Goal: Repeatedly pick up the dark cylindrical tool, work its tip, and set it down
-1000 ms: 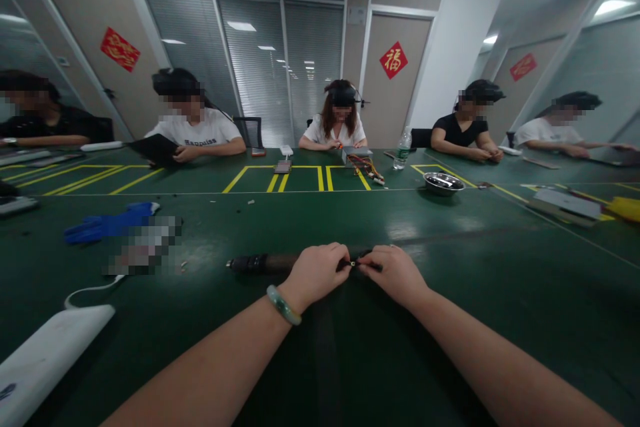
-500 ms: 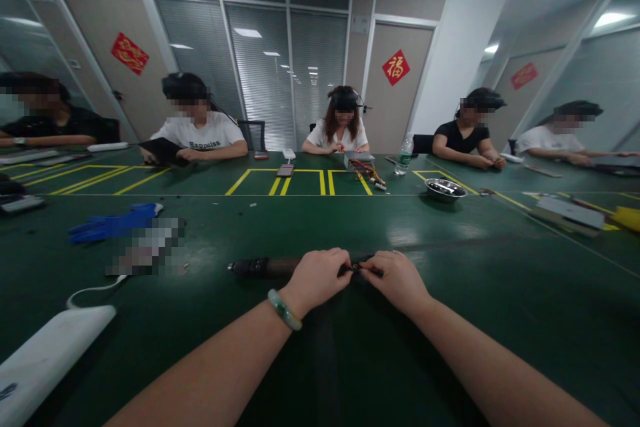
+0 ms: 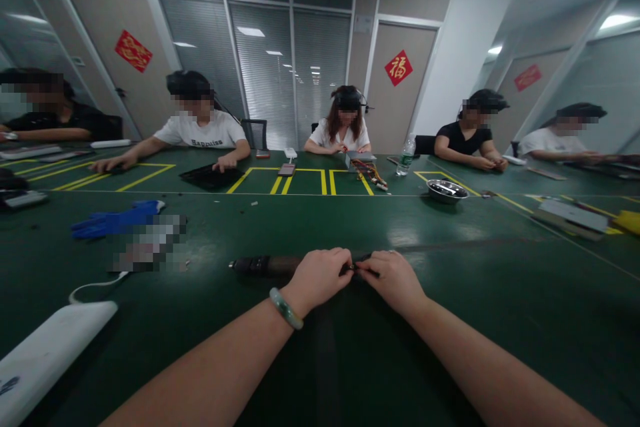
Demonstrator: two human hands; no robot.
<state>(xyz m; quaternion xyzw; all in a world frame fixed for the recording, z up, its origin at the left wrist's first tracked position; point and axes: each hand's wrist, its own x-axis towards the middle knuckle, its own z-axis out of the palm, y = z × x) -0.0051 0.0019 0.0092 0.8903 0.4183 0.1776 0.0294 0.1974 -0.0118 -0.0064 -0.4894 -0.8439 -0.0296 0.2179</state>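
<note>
Left hand (image 3: 323, 275) and right hand (image 3: 393, 280) with fingertips nearly meeting, both pinching a small dark piece (image 3: 353, 266), details unclear, beside a dark tool (image 3: 265, 267) lying on the green table (image 3: 525, 293).

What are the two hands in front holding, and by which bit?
The left hand and right hand seem to pinch a small dark piece, one from each side; what exactly it is can't be told.
</note>
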